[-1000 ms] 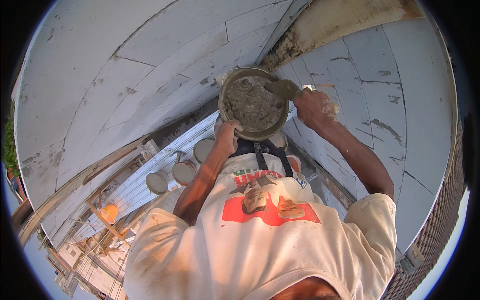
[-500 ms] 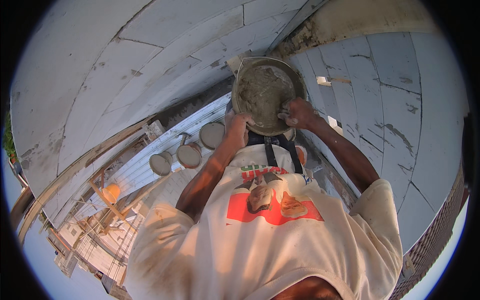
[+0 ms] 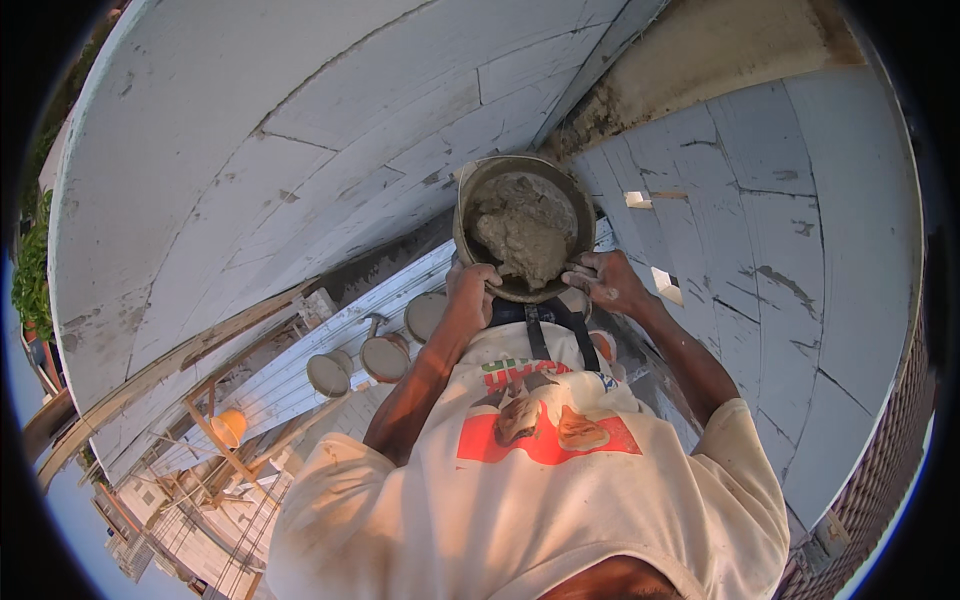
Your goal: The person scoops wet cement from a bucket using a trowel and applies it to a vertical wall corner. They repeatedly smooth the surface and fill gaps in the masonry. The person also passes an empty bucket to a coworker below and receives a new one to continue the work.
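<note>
A grey bucket (image 3: 463, 207) with wet mortar (image 3: 520, 240) in it sits in front of my torso. My left hand (image 3: 472, 290) grips the bucket's near-left rim, thumb on top. My right hand (image 3: 603, 280) is closed at the near-right rim, beside a lumpy heap of mortar; what its fingers hold is hidden, and the trowel cannot be made out.
Pale block walls (image 3: 260, 190) rise left and right (image 3: 760, 250). Below left are round containers (image 3: 328, 375) of grey material, a hammer-like tool (image 3: 376, 322), corrugated sheeting (image 3: 300, 370), wooden scaffolding (image 3: 230, 455) and an orange bucket (image 3: 229, 428). Wall openings (image 3: 668, 286) are at right.
A second ago my right hand held a trowel over the bucket's far right; it has come down to the near rim, the blade out of sight. The mortar now forms a mound.
</note>
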Demonstrator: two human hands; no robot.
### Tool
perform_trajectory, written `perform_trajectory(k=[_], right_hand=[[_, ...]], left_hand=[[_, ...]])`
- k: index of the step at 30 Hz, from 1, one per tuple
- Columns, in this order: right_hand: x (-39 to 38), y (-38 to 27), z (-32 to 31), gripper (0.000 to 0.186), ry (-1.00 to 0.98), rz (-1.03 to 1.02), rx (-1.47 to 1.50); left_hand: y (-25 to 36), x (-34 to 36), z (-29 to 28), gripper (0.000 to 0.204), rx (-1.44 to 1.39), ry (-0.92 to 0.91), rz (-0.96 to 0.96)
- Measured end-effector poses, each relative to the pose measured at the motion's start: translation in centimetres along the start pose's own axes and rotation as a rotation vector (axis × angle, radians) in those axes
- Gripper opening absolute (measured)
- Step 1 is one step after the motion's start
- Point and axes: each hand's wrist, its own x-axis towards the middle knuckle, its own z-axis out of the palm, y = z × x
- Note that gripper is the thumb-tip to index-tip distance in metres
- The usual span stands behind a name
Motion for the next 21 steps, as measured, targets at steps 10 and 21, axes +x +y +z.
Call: perform_trajectory(k=[10, 21], right_hand=[[-11.4, -16.5, -19.7, 0.046, 0.102, 0.059, -0.143], [-23.6, -36.7, -43.0, 0.038, 0.696, -0.095, -0.155]], left_hand=[[1.2, 1.7, 0.1, 0.029, 0.044, 0.033, -0.161], [1.0, 1.3, 1.1, 0.023, 0.079, -0.001, -0.148]])
